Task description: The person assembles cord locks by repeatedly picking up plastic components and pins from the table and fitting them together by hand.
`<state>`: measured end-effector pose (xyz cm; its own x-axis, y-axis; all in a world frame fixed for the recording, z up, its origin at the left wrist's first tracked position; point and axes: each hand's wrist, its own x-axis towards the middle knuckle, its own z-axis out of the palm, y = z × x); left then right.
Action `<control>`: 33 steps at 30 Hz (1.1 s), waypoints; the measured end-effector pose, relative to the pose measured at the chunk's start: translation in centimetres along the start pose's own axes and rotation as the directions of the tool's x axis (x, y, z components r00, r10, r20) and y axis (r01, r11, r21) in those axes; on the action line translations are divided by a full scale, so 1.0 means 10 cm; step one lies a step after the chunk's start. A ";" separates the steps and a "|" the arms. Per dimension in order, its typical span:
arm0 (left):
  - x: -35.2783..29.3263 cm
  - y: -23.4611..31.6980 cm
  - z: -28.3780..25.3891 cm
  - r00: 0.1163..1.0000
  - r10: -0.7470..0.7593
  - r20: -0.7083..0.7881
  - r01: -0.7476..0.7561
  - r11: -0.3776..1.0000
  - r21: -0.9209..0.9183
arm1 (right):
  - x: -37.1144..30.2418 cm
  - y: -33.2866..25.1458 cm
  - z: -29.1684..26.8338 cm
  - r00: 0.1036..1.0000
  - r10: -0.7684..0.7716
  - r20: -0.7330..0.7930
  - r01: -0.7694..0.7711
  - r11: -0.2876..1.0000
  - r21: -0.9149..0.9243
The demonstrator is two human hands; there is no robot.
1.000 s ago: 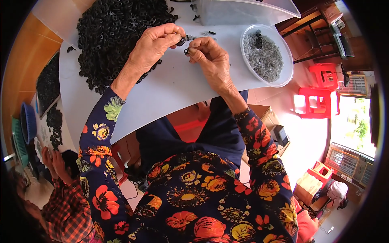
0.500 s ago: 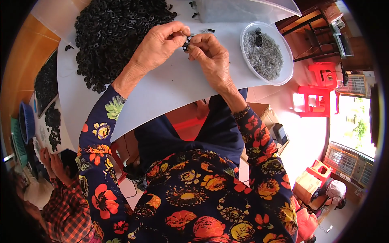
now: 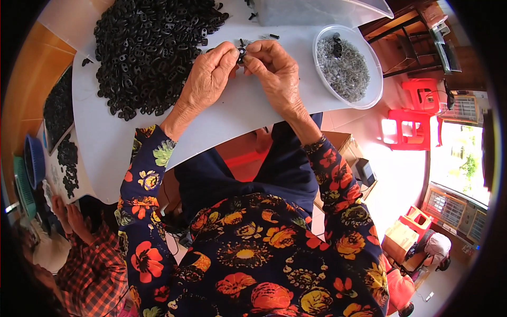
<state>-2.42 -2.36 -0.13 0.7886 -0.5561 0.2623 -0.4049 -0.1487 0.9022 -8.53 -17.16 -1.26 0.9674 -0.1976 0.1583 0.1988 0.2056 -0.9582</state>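
Note:
Over the table's far part I hold a small black plastic piece with holes between my fingertips. My left hand pinches it from the left, thumb and forefinger closed. My right hand grips its right side with curled fingers. Just left of my hands rises a big pile of black two-holed plastic pieces. Beyond my fingertips lie a small black peg-like part and some tiny clear bits. The fingers partly cover the held piece, so its exact kind is hard to make out.
At right stands a round clear tub of small translucent parts with a few black ones on top. A clear plastic bin sits at the table's far edge. A person in a checked shirt works at lower left. Red stools stand at right.
My left hand has come in to the right and slightly nearer me, its fingertips now closer over the black piece. The right hand stays nearly in place.

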 end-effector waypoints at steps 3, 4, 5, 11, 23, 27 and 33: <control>-0.02 0.01 -0.03 1.000 0.018 -0.020 -0.018 1.000 0.008 | -0.01 -0.01 0.03 1.000 -0.013 0.016 0.013 1.000 0.006; -0.02 0.01 -0.04 0.999 0.025 -0.019 -0.025 1.000 -0.006 | 0.00 -0.01 0.03 1.000 -0.018 0.023 0.017 1.000 0.006; -0.03 -0.01 -0.03 0.999 0.024 -0.021 -0.025 1.000 -0.005 | -0.01 -0.01 0.03 1.000 -0.017 0.025 0.017 1.000 0.007; -0.02 -0.07 0.00 0.998 0.066 -0.020 -0.066 0.997 0.026 | -0.03 -0.01 0.03 1.000 -0.018 -0.009 0.018 0.997 -0.076; -0.03 -0.11 0.02 1.000 0.012 -0.029 -0.013 1.000 -0.022 | -0.04 -0.05 0.06 0.999 -0.026 0.042 0.032 0.989 -0.144; -0.01 -0.11 0.02 0.998 0.033 -0.054 -0.032 0.999 0.028 | -0.02 0.08 0.06 0.996 -0.070 0.046 0.076 0.989 -0.128; -0.02 -0.05 -0.01 0.997 0.063 -0.039 -0.062 0.998 0.030 | -0.02 0.07 0.04 0.994 -0.088 0.068 0.102 0.963 -0.249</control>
<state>-2.33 -2.11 -0.63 0.7791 -0.5321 0.3316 -0.4663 -0.1383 0.8737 -8.50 -16.61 -1.84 0.9547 -0.1489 0.2576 0.2512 -0.0609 -0.9660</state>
